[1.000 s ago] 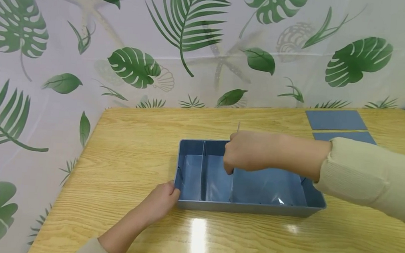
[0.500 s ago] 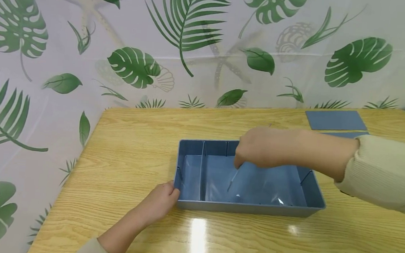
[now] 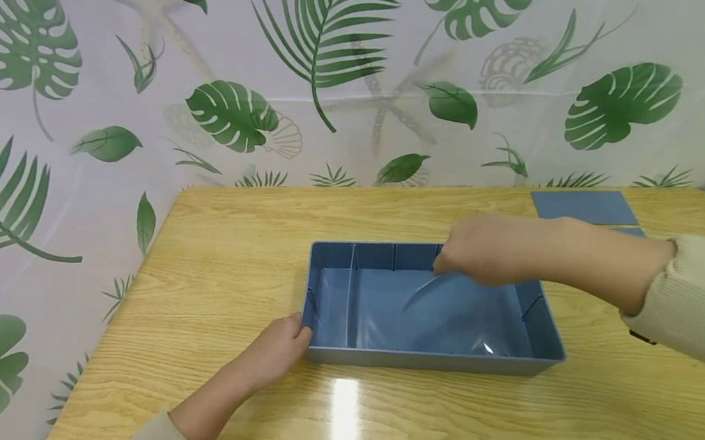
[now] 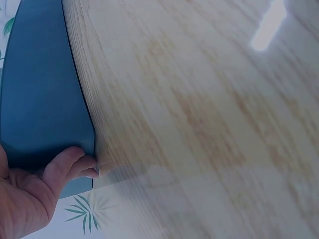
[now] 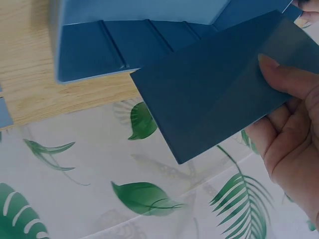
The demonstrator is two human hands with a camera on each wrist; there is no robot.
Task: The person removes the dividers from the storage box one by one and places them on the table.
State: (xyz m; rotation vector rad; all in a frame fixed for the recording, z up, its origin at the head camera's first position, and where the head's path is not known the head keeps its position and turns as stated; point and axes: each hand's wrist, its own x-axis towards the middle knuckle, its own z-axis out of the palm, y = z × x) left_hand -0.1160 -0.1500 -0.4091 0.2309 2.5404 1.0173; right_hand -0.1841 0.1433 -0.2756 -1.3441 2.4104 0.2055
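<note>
1 blue panel [image 5: 214, 92], pinched by your right hand [image 3: 488, 249], tilts over open room in the tray [image 3: 428, 363], right of 1 divider [image 3: 353, 311]; your left hand [image 3: 280, 348] grips its near-left edge.

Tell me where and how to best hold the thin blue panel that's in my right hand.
Probably by its upper long edge, coming from above, thumb on one face and fingers on the other. The panel is thin and flat with no visible handle, so a pinch across its faces suits it. It tilts with its lower edge toward the box, and this grip leaves that edge free.
</note>
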